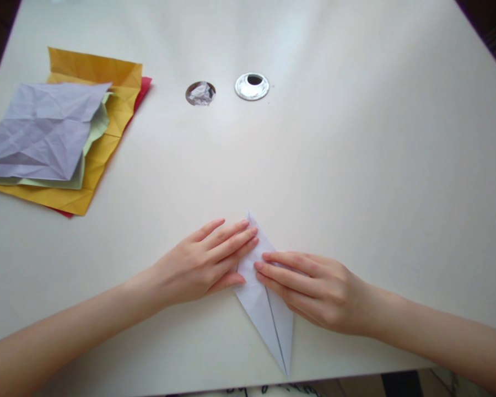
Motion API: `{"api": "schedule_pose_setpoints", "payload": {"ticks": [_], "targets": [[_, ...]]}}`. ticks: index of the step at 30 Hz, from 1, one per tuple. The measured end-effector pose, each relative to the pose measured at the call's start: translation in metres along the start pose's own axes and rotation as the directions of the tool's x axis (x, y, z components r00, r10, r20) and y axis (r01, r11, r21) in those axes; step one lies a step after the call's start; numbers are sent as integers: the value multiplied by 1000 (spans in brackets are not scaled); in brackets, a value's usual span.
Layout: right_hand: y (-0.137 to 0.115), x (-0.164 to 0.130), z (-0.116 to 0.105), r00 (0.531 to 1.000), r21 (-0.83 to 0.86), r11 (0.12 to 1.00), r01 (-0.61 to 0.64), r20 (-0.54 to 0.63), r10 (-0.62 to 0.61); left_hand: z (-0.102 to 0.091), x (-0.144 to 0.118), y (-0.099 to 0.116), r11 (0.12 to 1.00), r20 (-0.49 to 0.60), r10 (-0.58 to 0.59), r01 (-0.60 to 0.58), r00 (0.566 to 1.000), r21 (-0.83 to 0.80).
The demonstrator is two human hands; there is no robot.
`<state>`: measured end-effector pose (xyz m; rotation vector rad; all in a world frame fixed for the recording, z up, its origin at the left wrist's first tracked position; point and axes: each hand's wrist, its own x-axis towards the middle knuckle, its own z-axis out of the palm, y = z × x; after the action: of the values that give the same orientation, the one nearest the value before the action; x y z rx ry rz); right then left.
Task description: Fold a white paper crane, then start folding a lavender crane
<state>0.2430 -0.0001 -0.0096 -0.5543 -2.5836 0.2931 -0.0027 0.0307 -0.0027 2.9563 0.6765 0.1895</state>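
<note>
Closest to me, at the near edge of the table, lies the folded white paper, a long narrow kite shape with its sharpest tip pointing back toward me and its shorter tip pointing away. Both my hands rest flat on its upper half. My left hand comes in from the left, palm down, with its fingers stretched out and held close together, pressing along the left flap; the thumb lies tucked under against the paper's edge. My right hand comes in from the right, also palm down, its fingers straight and pressed side by side on the right flap, their tips nearly meeting those of the left hand over the centre crease. Neither hand pinches anything; both simply press the paper down. Farther off, to my left, sits a stack of creased paper sheets: a lavender one on top, then pale green, yellow and a sliver of red beneath. Beyond, near the middle of the table, are two round holes: one stuffed with crumpled foil, and just to its right a shiny metal grommet.
</note>
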Motion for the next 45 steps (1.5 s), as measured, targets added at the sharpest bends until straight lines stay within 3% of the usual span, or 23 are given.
{"api": "schedule_pose_setpoints", "payload": {"ticks": [4, 10, 16, 22, 34, 38, 45], "targets": [[-1, 0, 0, 1000, 7, 1000, -1, 1, 1, 0, 1, -6, 999, -2, 36, -36, 999, -12], [0, 0, -1, 1000, 5, 1000, -7, 11, 7, 0, 2, -21, 998, -29, -10, 9, 1000, -55], [-1, -1, 0, 1000, -7, 1000, -4, 19, 5, -4, 6, -35, 981, 65, -31, 43, 997, -191], [0, -2, 1, 1000, 6, 1000, -4, 9, 4, -4, 8, -35, 970, 72, -91, 105, 993, -219], [-1, -2, 1, 1000, 4, 1000, 0, 8, 0, 0, -5, 2, 997, -57, -81, 82, 995, 14], [-1, -3, 0, 1000, 8, 1000, 4, 12, -4, -2, -13, 21, 999, -169, 22, -25, 985, -19], [-1, 0, 0, 999, 64, 998, -29, -36, 31, 1, -23, 41, 999, -104, -37, 32, 994, -42]]}}
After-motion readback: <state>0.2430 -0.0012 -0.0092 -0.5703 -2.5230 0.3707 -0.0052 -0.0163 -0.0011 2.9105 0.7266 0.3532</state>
